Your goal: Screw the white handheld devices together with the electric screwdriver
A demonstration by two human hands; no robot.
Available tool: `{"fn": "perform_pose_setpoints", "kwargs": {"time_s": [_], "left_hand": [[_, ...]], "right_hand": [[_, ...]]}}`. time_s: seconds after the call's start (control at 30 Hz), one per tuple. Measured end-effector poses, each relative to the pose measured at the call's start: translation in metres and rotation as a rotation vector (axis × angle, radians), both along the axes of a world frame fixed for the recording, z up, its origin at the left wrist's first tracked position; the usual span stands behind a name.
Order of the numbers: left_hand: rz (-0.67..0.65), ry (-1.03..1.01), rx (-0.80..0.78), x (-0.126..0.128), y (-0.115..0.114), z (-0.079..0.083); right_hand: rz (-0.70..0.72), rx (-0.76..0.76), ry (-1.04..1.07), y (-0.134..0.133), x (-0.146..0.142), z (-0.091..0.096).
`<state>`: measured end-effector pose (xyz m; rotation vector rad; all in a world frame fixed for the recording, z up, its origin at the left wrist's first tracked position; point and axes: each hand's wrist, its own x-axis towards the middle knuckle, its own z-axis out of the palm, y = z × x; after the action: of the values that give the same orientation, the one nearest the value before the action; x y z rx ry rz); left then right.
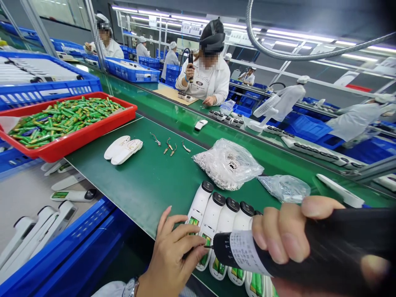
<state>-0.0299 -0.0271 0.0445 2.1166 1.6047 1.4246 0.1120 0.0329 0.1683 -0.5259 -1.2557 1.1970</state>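
Note:
My right hand [287,231] is wrapped round a black electric screwdriver [224,249] with a white label. Its thin bit points left, to the fingertips of my left hand [176,247]. Thumb and index finger of that hand are pinched at the bit's tip; anything between them is too small to make out. Beneath both hands lies a row of white handheld devices [202,202] with black ends. Their battery bays are uncovered and hold green batteries [255,284]. The screwdriver and my right hand hide part of the row.
A clear bag of small metal parts [229,165] and a smaller bag of screws [286,187] lie beyond the row. White shells [123,150] and wired parts [169,146] rest on the green table. A red tray [93,138] holds green batteries. Opposite sits a co-worker [206,70].

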Motion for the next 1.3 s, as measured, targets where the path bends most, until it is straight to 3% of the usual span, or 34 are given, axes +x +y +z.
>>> {"fn": "perform_pose_setpoints", "kwargs": {"time_s": [0.43,0.63,0.77,0.93,1.3], "left_hand": [[-0.073,-0.013,0.005,0.002,0.001,0.006],[0.013,-0.151,0.041,0.008,0.002,0.011],[0.042,-0.042,-0.025,-0.002,0.005,0.012],[-0.005,0.041,-0.019,-0.012,0.002,0.002],[-0.009,0.087,0.045,-0.012,0.002,-0.006]], "right_hand": [[0.186,-0.119,0.053,-0.004,0.005,-0.003],[0.164,-0.126,0.031,-0.003,-0.004,0.008],[0.094,-0.093,-0.048,0.005,-0.013,0.013],[-0.049,0.020,-0.061,0.025,-0.022,-0.002],[-0.026,0.029,-0.166,0.034,-0.023,-0.025]]}}
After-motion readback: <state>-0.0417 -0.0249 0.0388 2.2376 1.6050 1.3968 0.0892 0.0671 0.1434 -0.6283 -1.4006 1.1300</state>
